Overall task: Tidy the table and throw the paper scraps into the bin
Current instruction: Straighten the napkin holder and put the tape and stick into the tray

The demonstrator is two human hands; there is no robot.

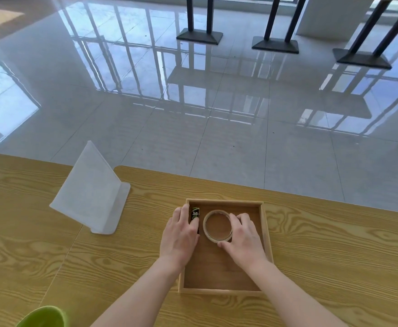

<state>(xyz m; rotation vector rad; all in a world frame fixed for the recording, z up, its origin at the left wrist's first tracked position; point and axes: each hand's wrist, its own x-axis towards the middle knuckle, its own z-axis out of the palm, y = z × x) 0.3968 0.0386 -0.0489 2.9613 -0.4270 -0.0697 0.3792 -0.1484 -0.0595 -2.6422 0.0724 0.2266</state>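
Observation:
A shallow wooden tray (267, 234) sits on the wooden table (334, 244) in front of me. Inside it lies a roll of clear tape (217, 224), flat on the tray floor. My right hand (242, 239) grips the roll from its right side, thumb at the near rim and fingers at the far rim. A small black and green pack (195, 213) stands against the tray's left wall. My left hand (181, 234) holds that pack, fingers curled over it. No paper scraps are visible.
A white plastic sign holder (91, 194) stands on the table to the left of the tray. The rim of a green bin (44, 317) shows at the bottom left edge. Beyond the table's far edge is shiny tiled floor with black table bases (275, 43).

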